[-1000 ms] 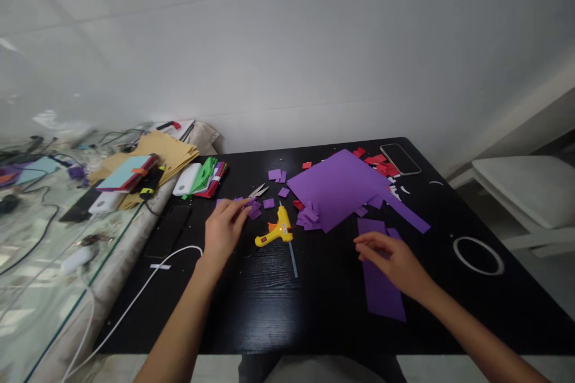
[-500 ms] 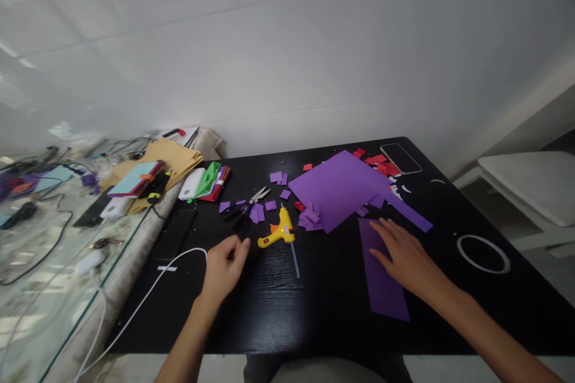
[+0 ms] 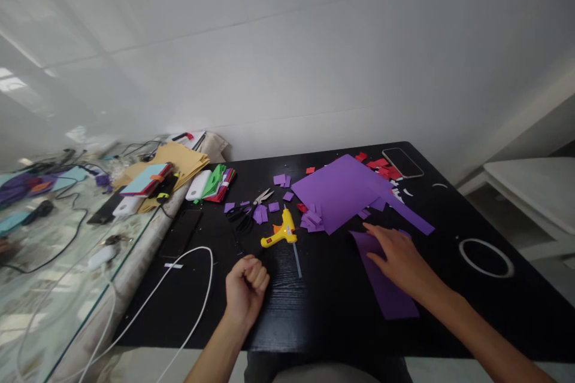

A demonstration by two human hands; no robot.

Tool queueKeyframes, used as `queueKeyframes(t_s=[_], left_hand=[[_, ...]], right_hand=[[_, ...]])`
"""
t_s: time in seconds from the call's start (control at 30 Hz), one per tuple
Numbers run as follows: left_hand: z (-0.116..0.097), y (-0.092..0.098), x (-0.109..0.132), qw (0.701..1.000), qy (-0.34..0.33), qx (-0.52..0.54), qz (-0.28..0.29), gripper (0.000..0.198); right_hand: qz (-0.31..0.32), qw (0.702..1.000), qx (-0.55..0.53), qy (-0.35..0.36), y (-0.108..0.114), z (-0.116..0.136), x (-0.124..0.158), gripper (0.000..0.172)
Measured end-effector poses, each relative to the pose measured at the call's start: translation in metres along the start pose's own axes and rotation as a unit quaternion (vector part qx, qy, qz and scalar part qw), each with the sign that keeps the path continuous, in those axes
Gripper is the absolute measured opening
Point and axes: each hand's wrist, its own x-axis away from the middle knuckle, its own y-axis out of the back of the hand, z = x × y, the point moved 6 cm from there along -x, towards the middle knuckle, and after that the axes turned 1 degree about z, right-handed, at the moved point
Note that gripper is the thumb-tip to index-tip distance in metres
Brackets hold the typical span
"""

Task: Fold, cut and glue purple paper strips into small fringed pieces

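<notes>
My left hand (image 3: 246, 290) rests on the black table (image 3: 323, 317) curled into a fist, with nothing showing in it. It lies just below a yellow glue gun (image 3: 281, 233) and black-handled scissors (image 3: 249, 214). My right hand (image 3: 398, 257) lies flat, fingers stretched, on the upper end of a long purple strip (image 3: 398, 302). A large purple sheet (image 3: 341, 191) lies beyond it, with small purple squares (image 3: 312, 219) heaped at its near edge.
Red scraps and a phone (image 3: 403, 162) lie at the far right corner. A white ring (image 3: 486, 256) sits at the right. A white cable (image 3: 193, 293) loops at the left. Green and red sheets (image 3: 215, 182) and brown envelopes (image 3: 179, 158) lie at the far left.
My left hand drew back from the scissors toward me and closed into a fist. My right hand came down flat on the purple strip, which has turned at an angle.
</notes>
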Motion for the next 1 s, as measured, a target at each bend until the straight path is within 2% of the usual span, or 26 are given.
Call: queueKeyframes(t_s=[0.13, 0.23, 0.33, 0.4, 0.5, 0.6, 0.7, 0.8, 0.9, 1.0], left_hand=[[-0.018, -0.006, -0.010, 1.000, -0.020, 0.005, 0.003, 0.057], [-0.042, -0.019, -0.028, 0.998, -0.050, -0.015, 0.022, 0.058], [-0.063, -0.049, -0.047, 0.994, -0.071, -0.050, 0.072, 0.042], [-0.075, -0.072, -0.057, 0.987, -0.089, -0.078, 0.105, 0.031], [-0.094, -0.101, -0.064, 0.964, -0.164, -0.130, 0.165, 0.029], [-0.103, -0.113, -0.067, 0.955, -0.194, -0.111, 0.197, 0.027], [-0.101, -0.112, -0.072, 0.957, -0.185, -0.088, 0.204, 0.030], [-0.094, -0.111, -0.076, 0.962, -0.163, -0.064, 0.210, 0.035], [-0.087, -0.112, -0.078, 0.962, -0.140, -0.059, 0.228, 0.037], [-0.086, -0.113, -0.077, 0.959, -0.144, -0.054, 0.238, 0.033]], right_hand=[[-0.006, 0.983, -0.184, -0.015, 0.022, 0.019, -0.012, 0.053], [0.005, 0.943, -0.331, -0.024, 0.044, 0.046, -0.031, 0.058], [0.082, 0.875, -0.477, -0.012, 0.058, 0.087, -0.055, 0.084], [0.079, 0.842, -0.533, 0.020, 0.071, 0.114, -0.068, 0.088], [0.087, 0.802, -0.588, 0.053, 0.079, 0.146, -0.082, 0.090], [0.087, 0.789, -0.605, 0.058, 0.078, 0.163, -0.092, 0.086], [0.052, 0.790, -0.608, 0.062, 0.076, 0.168, -0.100, 0.063], [0.021, 0.800, -0.598, 0.041, 0.072, 0.165, -0.107, 0.042], [-0.002, 0.803, -0.596, 0.017, 0.068, 0.158, -0.112, 0.033], [-0.024, 0.808, -0.588, 0.005, 0.068, 0.150, -0.113, 0.023]])
